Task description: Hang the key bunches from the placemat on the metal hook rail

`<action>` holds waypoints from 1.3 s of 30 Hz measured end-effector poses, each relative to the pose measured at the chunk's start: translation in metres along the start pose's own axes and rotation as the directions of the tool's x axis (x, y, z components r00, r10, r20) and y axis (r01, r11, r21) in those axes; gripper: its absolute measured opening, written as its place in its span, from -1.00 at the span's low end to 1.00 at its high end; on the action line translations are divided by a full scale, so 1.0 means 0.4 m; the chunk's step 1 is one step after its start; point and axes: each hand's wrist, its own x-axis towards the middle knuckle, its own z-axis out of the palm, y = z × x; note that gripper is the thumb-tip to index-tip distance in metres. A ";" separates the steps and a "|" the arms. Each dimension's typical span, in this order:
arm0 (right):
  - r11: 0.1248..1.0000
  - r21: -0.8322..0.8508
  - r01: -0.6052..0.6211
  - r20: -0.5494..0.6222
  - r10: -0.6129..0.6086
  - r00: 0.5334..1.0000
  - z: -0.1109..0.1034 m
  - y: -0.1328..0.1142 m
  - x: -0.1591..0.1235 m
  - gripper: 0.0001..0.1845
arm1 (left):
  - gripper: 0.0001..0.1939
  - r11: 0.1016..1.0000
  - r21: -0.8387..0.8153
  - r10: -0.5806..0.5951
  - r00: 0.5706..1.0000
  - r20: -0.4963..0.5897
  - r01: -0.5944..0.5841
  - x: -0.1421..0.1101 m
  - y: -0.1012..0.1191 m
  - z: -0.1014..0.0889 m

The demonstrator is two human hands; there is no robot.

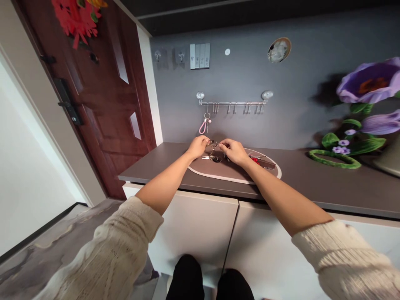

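Note:
My left hand (199, 146) and my right hand (233, 151) come together over a brown oval mat (225, 173) with a pale rim. Between my fingertips is a small key ring (214, 144), pinched from both sides. Below it, a key (206, 158) and a dark round piece (216, 158) show; whether they hang from the ring or lie on the mat, I cannot tell. Right of my right hand, red and metal small items (262, 161) lie on the mat, partly hidden by my wrist.
A hook rail (234, 103) on the grey wall carries a pink loop keychain (203, 125) at its left end. Purple plush flowers (371, 83) and a green ring (334, 160) stand on the counter's right. A dark red door (109, 104) is at left; white cabinet doors (193, 221) are below.

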 end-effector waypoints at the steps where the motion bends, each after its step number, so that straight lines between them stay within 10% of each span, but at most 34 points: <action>1: 1.000 0.019 0.003 -0.002 -0.002 1.000 -0.001 -0.002 -0.001 -0.75 | -0.76 0.999 -0.034 -0.018 1.000 -0.006 0.018 0.001 0.000 0.000; 21: 0.904 0.428 0.000 -0.082 0.038 0.996 0.010 0.014 0.014 -0.76 | -0.82 0.840 -0.518 -0.131 0.987 0.093 0.160 0.000 0.009 0.002; 39: 0.748 0.664 -0.002 -0.096 0.087 0.992 0.007 0.016 0.021 -0.69 | -0.82 0.886 -0.454 -0.002 0.981 0.192 0.091 -0.009 0.019 0.007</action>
